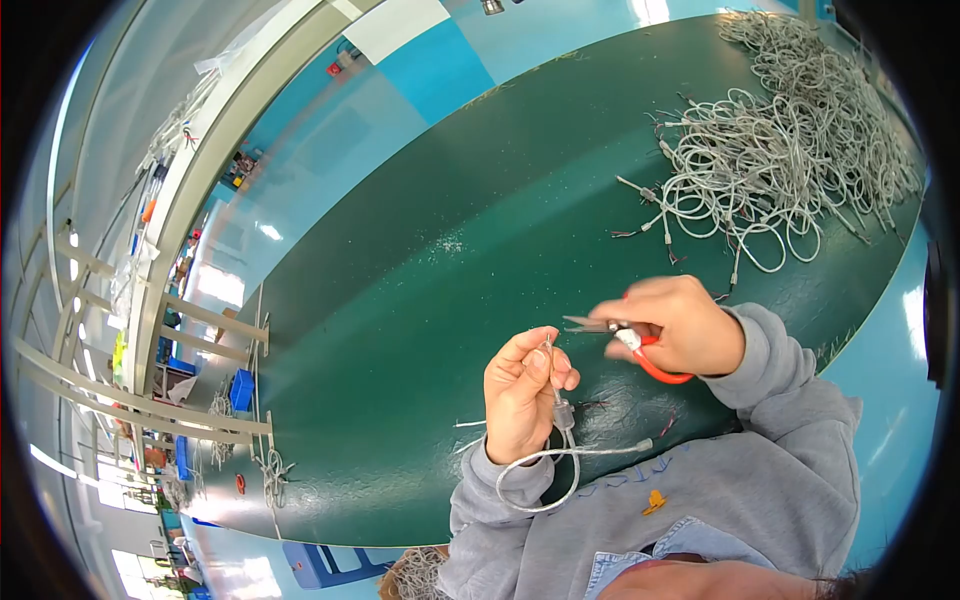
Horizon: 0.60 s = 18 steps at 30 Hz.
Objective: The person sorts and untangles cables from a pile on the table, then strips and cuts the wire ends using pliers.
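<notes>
My left hand [520, 388] is closed in a pinch on a pale grey cable [535, 508], close to its upper end. Below my fingers the cable passes a small grey block [564, 414] and loops round near my sleeve. Its other end, with thin dark and red wires showing, points to the right. In my right hand [672, 318] is a pair of scissors [662, 374] with red handles and white wrapping. The scissor blades point left toward the cable end, a short gap away from it. My right fingers look slightly blurred.
A large tangled heap of grey cables [790, 150] covers the far right of the green table [400, 330]. White scraps [450, 244] lie near the middle. At the left stand a pale metal frame [200, 190] and a blue bin [241, 390]. More cables [272, 475] hang at the left edge.
</notes>
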Motion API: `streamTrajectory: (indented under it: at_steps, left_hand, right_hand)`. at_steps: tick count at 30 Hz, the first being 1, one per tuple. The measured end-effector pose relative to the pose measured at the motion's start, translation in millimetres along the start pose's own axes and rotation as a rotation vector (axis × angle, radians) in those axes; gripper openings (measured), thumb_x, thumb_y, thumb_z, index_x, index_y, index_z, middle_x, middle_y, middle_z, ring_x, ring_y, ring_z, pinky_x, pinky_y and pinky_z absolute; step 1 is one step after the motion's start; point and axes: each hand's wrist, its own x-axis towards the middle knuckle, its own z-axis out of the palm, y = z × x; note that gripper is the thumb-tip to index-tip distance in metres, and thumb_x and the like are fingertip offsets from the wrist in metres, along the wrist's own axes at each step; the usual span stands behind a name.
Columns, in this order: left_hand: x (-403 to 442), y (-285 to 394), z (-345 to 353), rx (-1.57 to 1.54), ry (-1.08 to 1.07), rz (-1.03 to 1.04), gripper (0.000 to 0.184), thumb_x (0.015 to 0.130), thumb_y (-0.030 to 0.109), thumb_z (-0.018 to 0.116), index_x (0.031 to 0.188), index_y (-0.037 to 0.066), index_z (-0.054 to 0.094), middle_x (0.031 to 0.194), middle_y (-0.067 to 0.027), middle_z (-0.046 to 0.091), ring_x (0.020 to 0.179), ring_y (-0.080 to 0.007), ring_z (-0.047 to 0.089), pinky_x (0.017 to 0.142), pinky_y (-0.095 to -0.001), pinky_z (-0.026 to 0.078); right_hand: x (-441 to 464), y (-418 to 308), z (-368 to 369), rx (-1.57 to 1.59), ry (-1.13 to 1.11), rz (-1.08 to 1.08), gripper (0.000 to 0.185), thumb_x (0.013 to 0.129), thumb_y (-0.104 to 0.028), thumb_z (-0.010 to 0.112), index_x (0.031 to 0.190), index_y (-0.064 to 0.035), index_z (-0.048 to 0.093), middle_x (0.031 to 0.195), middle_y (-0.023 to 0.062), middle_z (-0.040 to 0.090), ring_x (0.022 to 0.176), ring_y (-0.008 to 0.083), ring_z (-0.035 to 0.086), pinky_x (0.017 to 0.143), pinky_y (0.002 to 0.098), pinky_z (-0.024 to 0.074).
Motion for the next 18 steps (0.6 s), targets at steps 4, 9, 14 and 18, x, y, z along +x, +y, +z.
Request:
streamTrajectory:
  at_steps: [4,9,14,18]
  left_hand:
    - [0,2,-1,-0.035,0.000,-0.028,0.020,0.089,0.009,0.054,0.106,-0.001,0.057,0.076,-0.0097,0.062,0.064,-0.0135,0.053,0.061,-0.0305,0.044]
    - [0,3,-2,-0.045,0.004,-0.057,0.019,0.089,0.008,0.053,0.105,0.000,0.057,0.076,-0.0102,0.062,0.064,-0.0138,0.053,0.060,-0.0302,0.044]
    - [1,3,-2,-0.057,0.009,-0.076,0.018,0.089,0.008,0.053,0.105,0.000,0.058,0.076,-0.0103,0.062,0.063,-0.0138,0.053,0.059,-0.0300,0.043]
    - [1,2,-2,-0.064,0.011,-0.089,0.018,0.089,0.008,0.052,0.104,0.000,0.058,0.076,-0.0101,0.061,0.063,-0.0137,0.052,0.059,-0.0298,0.043]
  right_hand:
    - [-1,1,14,-0.679,0.441,-0.273,0.029,0.067,-0.019,0.060,0.096,-0.0152,0.066,0.071,-0.0006,0.048,0.071,0.0139,0.049,0.068,0.0313,0.0368]
    - [-1,-2,24,-0.874,0.556,-0.310,0.036,0.061,-0.018,0.058,0.097,-0.0188,0.066,0.074,-0.0032,0.045,0.074,0.0142,0.048,0.070,0.0304,0.0339]
    - [-1,1,24,-0.883,0.547,-0.320,0.037,0.061,-0.019,0.057,0.098,-0.0194,0.066,0.073,-0.0036,0.045,0.072,0.0134,0.047,0.070,0.0294,0.0329]
    - [-1,2,24,-0.886,0.533,-0.310,0.037,0.062,-0.020,0.057,0.098,-0.0193,0.066,0.072,-0.0036,0.044,0.071,0.0132,0.047,0.070,0.0292,0.0330]
